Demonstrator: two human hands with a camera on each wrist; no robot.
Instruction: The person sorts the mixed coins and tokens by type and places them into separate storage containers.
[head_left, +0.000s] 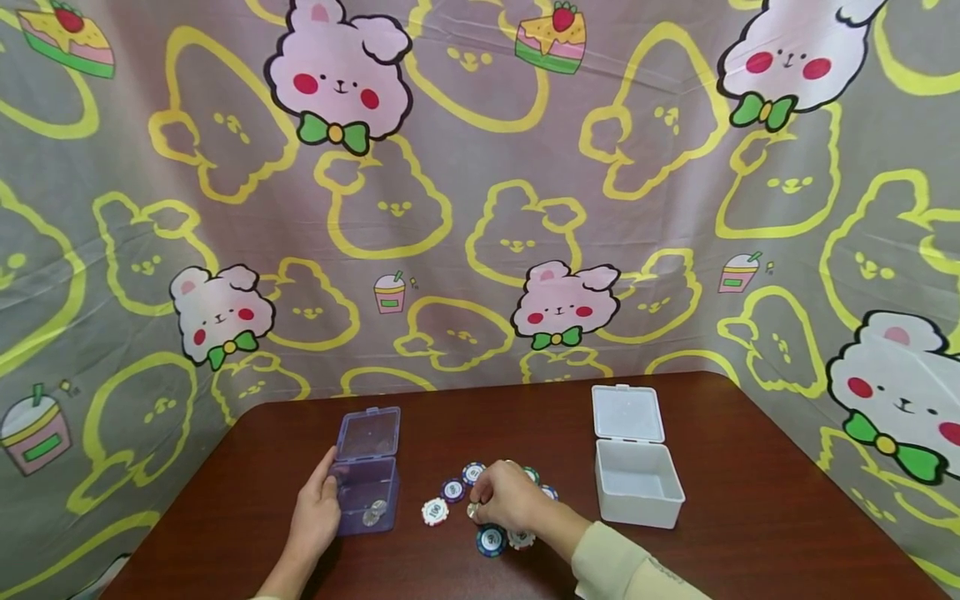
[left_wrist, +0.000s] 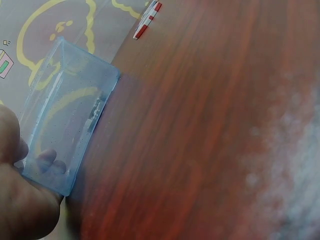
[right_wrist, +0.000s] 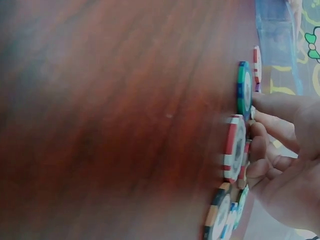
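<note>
My left hand (head_left: 317,510) grips the left side of a see-through bluish-purple plastic box (head_left: 390,521), whose hinged lid (head_left: 369,433) is tipped back. Several silver coins (head_left: 373,513) lie on its floor. In the left wrist view, fingertips (left_wrist: 47,161) show through the wall of the box. My right hand (head_left: 510,496) is low over a group of poker chips, pinching a small silver coin (head_left: 472,509) between thumb and fingers. Around it lie a white 100 chip (head_left: 435,512), a purple chip (head_left: 452,490), a blue chip (head_left: 473,474) and a green-and-blue chip (head_left: 491,541); the hand covers others.
A white plastic box (head_left: 641,510) with its lid (head_left: 628,414) raised stands to the right of the chips. Everything sits on a dark brown wooden table (head_left: 300,425). A patterned cloth (head_left: 465,225) hangs behind the table and along its sides.
</note>
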